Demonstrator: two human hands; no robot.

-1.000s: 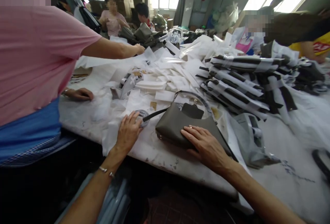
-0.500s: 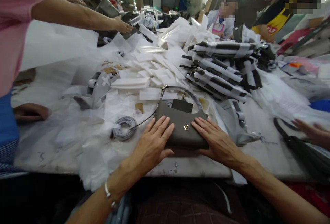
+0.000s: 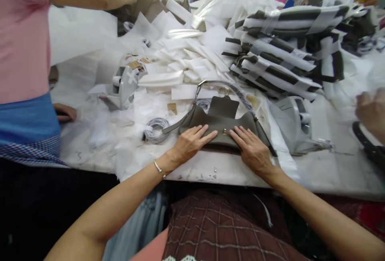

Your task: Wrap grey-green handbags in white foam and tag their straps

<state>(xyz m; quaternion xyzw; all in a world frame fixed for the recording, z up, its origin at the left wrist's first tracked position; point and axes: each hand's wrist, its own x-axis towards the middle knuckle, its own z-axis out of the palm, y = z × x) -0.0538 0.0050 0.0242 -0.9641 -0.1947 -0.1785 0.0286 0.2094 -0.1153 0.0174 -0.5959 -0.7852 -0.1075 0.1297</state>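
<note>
A dark olive handbag (image 3: 222, 123) lies on the table in front of me, its flap (image 3: 224, 107) folded back and a small gold clasp on its front. My left hand (image 3: 192, 140) rests on the bag's left front, fingers stretched out flat. On the right front lies my right hand (image 3: 252, 146), its fingers also extended and slightly apart. The wrapped handle (image 3: 234, 86) arches behind the bag. Left of it sits a coiled strap (image 3: 156, 129) in pale wrapping. Neither hand is closed around anything.
White foam sheets (image 3: 192, 52) are heaped behind the bag. Several dark wrapped bundles (image 3: 279, 60) are stacked at the back right. A grey tape dispenser (image 3: 296, 120) stands to the right, another (image 3: 120, 86) to the left. Co-workers' hands are at the left and far right.
The view has tilted down and shifted. Both my hands stay on the bag, whose front now looks flatter and wider. The co-worker's hand at right has moved over a dark strap.
</note>
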